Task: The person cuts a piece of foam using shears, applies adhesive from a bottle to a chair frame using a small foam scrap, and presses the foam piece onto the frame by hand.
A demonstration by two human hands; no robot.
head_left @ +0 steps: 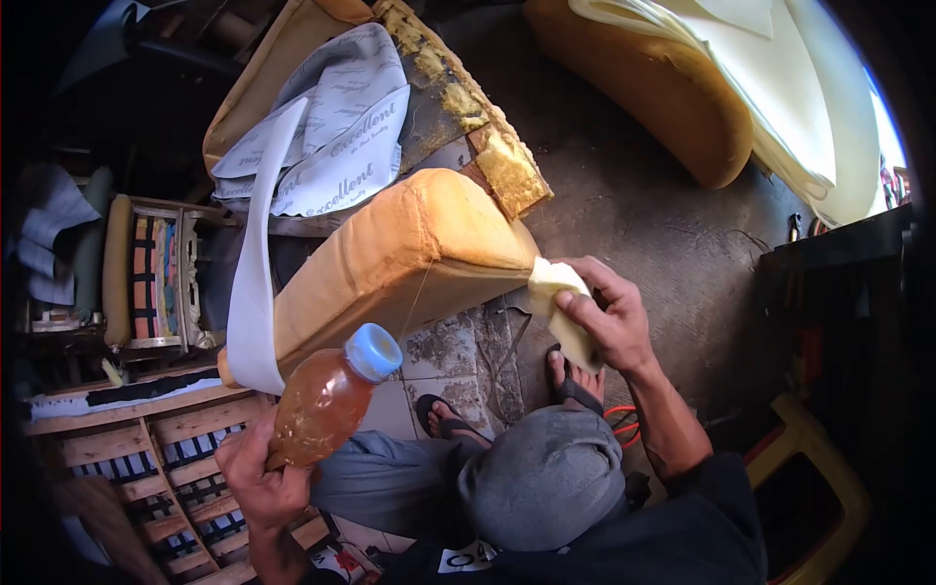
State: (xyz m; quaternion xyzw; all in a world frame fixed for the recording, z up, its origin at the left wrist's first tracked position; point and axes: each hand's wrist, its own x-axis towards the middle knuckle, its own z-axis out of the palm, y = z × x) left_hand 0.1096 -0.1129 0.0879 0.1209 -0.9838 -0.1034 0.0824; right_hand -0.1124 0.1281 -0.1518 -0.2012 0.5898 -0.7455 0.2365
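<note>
My left hand (265,468) is wrapped round a plastic bottle (322,409) of amber liquid with a light blue cap. The bottle is tilted, cap toward the orange-tan foam-padded block (380,239), perhaps a sofa armrest. A thin pale strand runs between the cap area and the block's edge. My right hand (609,317) pinches a pale yellow foam piece (564,307) between thumb and fingers. Its upper end is at the block's right corner; whether it touches cannot be made out. A white strip (255,283) hangs over the block's left end.
Printed white fabric (341,136) lies on the furniture frame behind the block. Slatted wooden frames (166,458) stand at the left. A large brown cushion (653,88) and pale foam sheets (780,97) are at upper right. A grey cap (541,478) and sandalled feet show below.
</note>
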